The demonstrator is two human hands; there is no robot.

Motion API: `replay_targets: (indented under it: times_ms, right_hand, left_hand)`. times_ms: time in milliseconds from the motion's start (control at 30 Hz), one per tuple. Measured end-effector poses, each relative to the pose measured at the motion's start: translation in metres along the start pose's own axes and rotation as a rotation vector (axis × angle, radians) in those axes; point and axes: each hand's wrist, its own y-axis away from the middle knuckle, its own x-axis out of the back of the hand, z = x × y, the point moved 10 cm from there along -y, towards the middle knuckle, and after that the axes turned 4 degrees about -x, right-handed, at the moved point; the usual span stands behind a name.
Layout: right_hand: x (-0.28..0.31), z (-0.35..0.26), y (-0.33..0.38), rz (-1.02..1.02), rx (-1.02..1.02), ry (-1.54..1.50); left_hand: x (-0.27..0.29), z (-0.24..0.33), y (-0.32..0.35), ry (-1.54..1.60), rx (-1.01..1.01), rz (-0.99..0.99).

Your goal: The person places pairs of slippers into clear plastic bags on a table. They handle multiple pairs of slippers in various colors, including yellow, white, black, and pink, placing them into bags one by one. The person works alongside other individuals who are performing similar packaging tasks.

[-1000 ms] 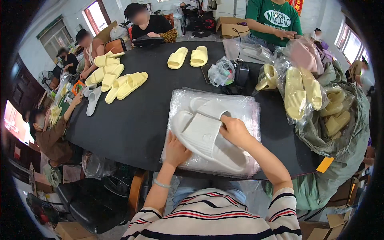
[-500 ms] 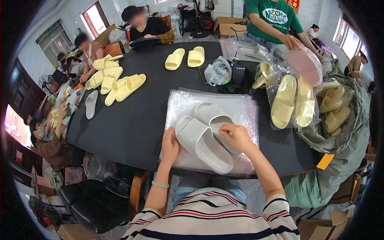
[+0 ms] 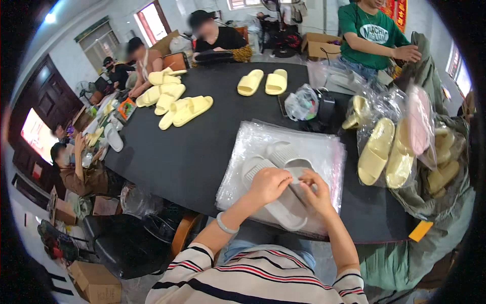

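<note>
Fingertips of the left hand curl over the strap of a pale grey foam slide sandal, pinching it from above. The right hand grips the same strap region from the other side, fingers bent around it, though whether it also catches the second grey slide lying just behind is hard to tell where the hands cover it. Both hands are closed on the slipper, not loose.

The slide rests on a stack of clear plastic bags at the near edge of the black table, directly in front of the person. Its long axis runs diagonally, one end up-left toward the table's middle and the other down-right toward the person; the sole lies flat, strap up.

It looks light, thick and springy, likely to bend rather than break. The strap or the sole's edge gives the best hold. The bags beneath look slick and may slide.

Farther out lie yellow slides, and bagged yellow pairs hang to the right.
</note>
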Motion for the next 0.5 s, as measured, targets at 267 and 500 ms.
replay_targets:
  times_ms: [267,500]
  right_hand:
    - [0.039,0.055,-0.001,0.096,-0.146,-0.216]
    - [0.011,0.073,0.006,-0.171,0.004,0.303]
  left_hand:
    - [0.104,0.008,-0.008,0.198,0.069,-0.024]
    - [0.174,-0.048,0.006,0.204,0.424,-0.039]
